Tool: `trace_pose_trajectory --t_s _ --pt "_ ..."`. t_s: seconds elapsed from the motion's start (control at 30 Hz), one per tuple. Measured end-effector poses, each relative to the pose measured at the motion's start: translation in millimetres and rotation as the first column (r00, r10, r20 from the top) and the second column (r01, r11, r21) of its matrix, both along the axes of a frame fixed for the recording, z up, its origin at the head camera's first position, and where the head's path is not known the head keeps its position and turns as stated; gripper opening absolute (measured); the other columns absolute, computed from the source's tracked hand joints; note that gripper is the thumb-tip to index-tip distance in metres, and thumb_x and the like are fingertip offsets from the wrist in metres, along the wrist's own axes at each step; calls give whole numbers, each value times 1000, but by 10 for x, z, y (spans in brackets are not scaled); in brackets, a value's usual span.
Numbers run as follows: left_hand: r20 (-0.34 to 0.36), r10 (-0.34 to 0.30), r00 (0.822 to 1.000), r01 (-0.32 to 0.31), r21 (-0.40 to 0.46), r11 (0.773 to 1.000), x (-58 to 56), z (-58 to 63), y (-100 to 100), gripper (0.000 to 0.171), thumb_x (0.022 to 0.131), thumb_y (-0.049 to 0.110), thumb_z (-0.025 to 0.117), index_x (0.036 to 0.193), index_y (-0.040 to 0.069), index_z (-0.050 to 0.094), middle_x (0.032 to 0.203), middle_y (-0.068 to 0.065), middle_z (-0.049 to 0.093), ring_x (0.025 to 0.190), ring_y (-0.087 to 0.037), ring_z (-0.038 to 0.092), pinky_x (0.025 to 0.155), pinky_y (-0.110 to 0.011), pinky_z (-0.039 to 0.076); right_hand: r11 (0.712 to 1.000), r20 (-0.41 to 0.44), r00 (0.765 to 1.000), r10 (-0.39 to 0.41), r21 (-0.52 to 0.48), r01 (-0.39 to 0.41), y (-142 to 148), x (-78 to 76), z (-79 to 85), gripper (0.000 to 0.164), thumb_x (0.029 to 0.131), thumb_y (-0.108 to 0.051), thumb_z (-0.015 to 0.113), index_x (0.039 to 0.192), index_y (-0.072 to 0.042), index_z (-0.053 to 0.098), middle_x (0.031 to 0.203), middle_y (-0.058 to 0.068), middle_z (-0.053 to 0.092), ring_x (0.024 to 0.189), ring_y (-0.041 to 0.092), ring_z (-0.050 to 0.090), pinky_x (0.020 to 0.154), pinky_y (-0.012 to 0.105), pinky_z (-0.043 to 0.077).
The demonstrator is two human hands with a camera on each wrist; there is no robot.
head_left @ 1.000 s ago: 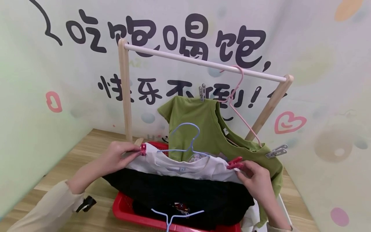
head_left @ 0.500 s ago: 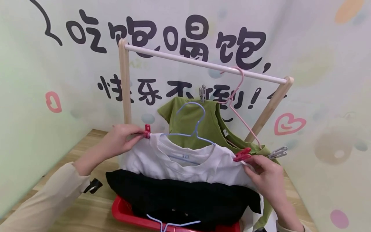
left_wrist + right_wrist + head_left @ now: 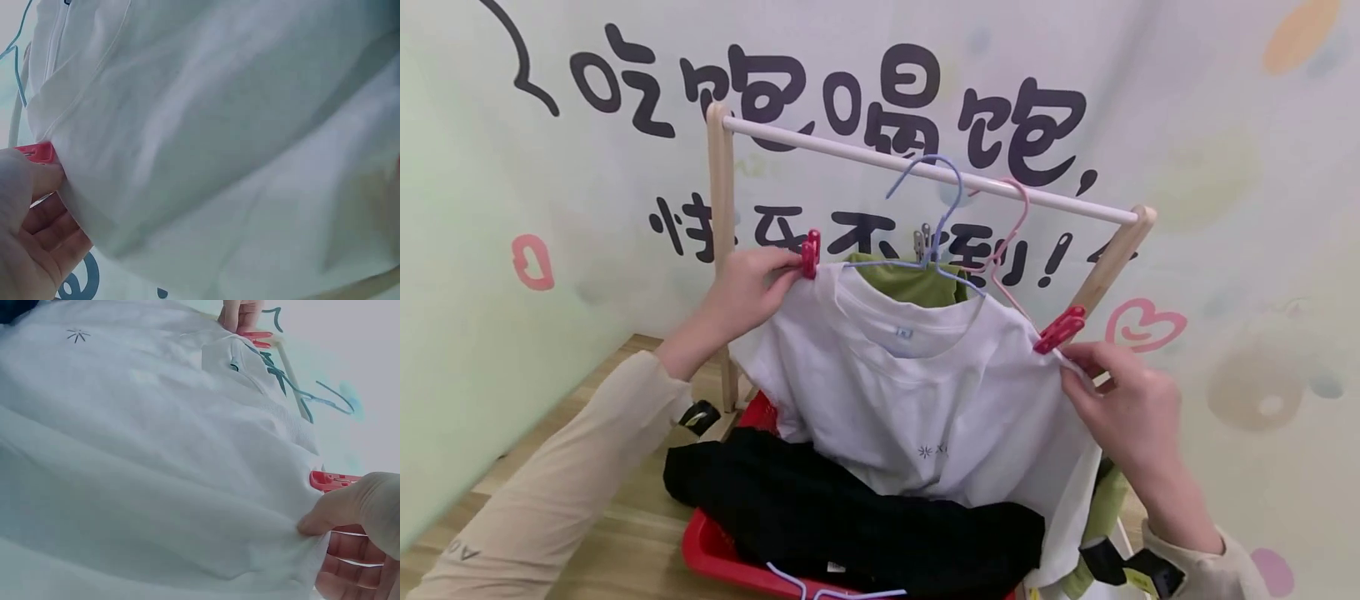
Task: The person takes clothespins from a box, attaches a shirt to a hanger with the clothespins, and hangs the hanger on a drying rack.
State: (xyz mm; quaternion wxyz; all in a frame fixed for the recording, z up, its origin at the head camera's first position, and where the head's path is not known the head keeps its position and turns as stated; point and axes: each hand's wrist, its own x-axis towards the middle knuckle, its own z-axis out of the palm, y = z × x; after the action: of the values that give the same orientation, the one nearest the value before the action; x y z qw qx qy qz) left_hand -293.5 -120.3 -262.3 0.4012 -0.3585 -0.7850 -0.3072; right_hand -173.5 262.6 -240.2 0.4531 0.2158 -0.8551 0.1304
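A white T-shirt (image 3: 880, 400) on a blue hanger (image 3: 958, 200) is held up in front of the rack, a red clothespin on each shoulder. My left hand (image 3: 748, 292) pinches one shoulder beside the left red clothespin (image 3: 810, 254). On the other side my right hand (image 3: 1131, 408) pinches the shoulder cloth just outside the right red clothespin (image 3: 1060, 329); thumb and fingers grip the fabric (image 3: 294, 512) in the right wrist view. The hanger's hook overlaps the white rail (image 3: 842, 156) in the head view. Most of the hanger's lower part is hidden inside the shirt.
A pink hanger (image 3: 1021, 217) with a green T-shirt (image 3: 917, 287) hangs on the rail behind, mostly hidden. Below, a black garment (image 3: 850, 517) lies over a red basket (image 3: 707, 546). Another blue hanger (image 3: 790, 579) shows at the front. Wooden posts (image 3: 722, 208) bear the rail.
Both hands have raised the white T-shirt and its blue hanger from over the basket toward the rail, slightly rightward. The shirt has pulled off the black garment, and its front print now shows.
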Motion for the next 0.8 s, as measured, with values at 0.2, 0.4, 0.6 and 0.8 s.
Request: trace_pose_trajectory --t_s 0.2,0.4,0.6,0.8 --pt "67 34 997 -37 33 999 -145 142 154 12 83 -6 63 94 -10 68 91 -23 68 87 -35 65 80 -45 51 999 -11 1000 -28 -22 27 40 -25 85 18 69 5 74 85 -1 71 68 9 65 59 19 58 60 2 39" --pt "111 70 991 -80 88 993 -235 254 302 14 87 -3 61 96 -9 68 94 -22 68 90 -34 65 83 -43 51 998 -73 996 -58 -29 56 56 -50 138 13 71 2 73 84 -2 72 65 10 63 57 20 56 57 8 39" --pt "170 129 977 -151 126 980 -296 295 396 16 88 -1 60 98 -8 69 97 -22 68 94 -34 64 86 -43 48 995 -74 993 -94 -44 90 33 -78 183 10 75 -1 71 85 -2 73 66 11 65 56 22 57 58 10 38" --pt "257 119 959 -151 105 983 -317 215 418 17 88 -1 58 100 -8 68 99 -22 68 96 -34 64 87 -43 48 997 -56 996 -75 -34 74 38 -95 159 10 74 0 73 84 -1 73 64 11 64 55 21 56 58 9 38"
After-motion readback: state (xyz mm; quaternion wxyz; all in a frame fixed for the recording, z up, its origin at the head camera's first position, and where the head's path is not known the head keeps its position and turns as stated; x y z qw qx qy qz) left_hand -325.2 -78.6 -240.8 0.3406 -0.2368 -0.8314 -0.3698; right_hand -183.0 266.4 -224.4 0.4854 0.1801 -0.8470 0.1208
